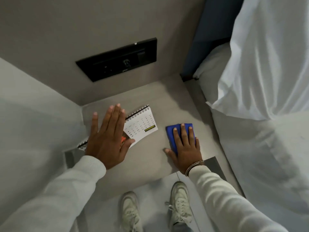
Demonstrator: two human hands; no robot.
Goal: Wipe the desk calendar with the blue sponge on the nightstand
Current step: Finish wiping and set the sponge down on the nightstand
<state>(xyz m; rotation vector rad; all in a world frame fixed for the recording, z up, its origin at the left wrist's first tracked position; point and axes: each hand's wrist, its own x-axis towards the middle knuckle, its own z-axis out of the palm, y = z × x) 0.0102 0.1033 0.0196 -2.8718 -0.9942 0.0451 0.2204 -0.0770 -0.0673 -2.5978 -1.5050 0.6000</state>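
A white spiral-bound desk calendar (143, 125) lies flat on the grey nightstand (150, 158), toward its back left. My left hand (107, 136) hovers flat over the calendar's left half with fingers spread, hiding that part; I cannot tell whether it touches. The blue sponge (173, 131) rests on the nightstand to the right of the calendar, apart from it. My right hand (185, 146) lies palm-down on the sponge, fingers stretched across its top and thumb on the tabletop.
A black wall panel with sockets (117, 59) sits on the wall behind the nightstand. A bed with white linen (260, 114) borders the right side. A white wall (33, 106) stands on the left. My white shoes (178, 203) are on the floor below the front edge.
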